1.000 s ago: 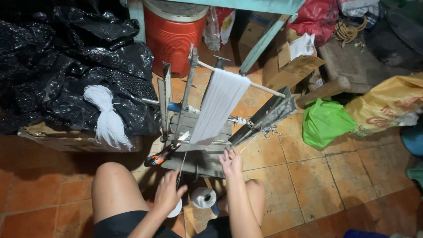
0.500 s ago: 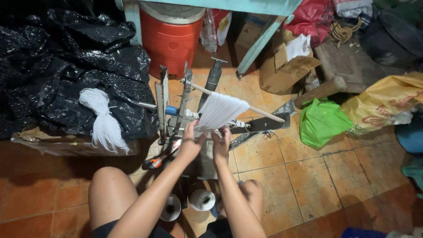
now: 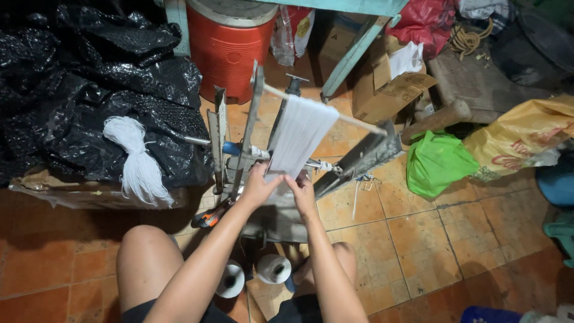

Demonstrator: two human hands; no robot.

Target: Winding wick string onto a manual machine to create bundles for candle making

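Seen from above, seated on the tiled floor (image 3: 418,239) before a small metal winding frame (image 3: 239,149).

Left hand (image 3: 258,186) at the lower end of the band of white threads (image 3: 299,134), fingers curled and closed on the strands at the band's left edge. Right hand (image 3: 301,188) just beside it, at the band's bottom right corner, fingers pinched together against the threads; whether truly gripping or only pressing, cannot tell. Both hands close together, nearly touching.

Band of white threads stretched flat and slanting across the frame, from a thin wooden rod (image 3: 359,122) at the top down to the hands.

Left of the frame: a loose hank of white cord (image 3: 139,161) draped over black plastic bags (image 3: 78,96). Behind the frame: a red barrel-shaped cooler (image 3: 230,48). Right of the frame: a green plastic bag (image 3: 439,164), a yellow sack (image 3: 526,140) further right, a cardboard box (image 3: 388,84) behind those. Below the frame, between the knees: two spools of white thread (image 3: 230,280) standing side by side on the floor. At the frame's lower left foot: a tool with an orange handle (image 3: 209,218), lying on the floor.
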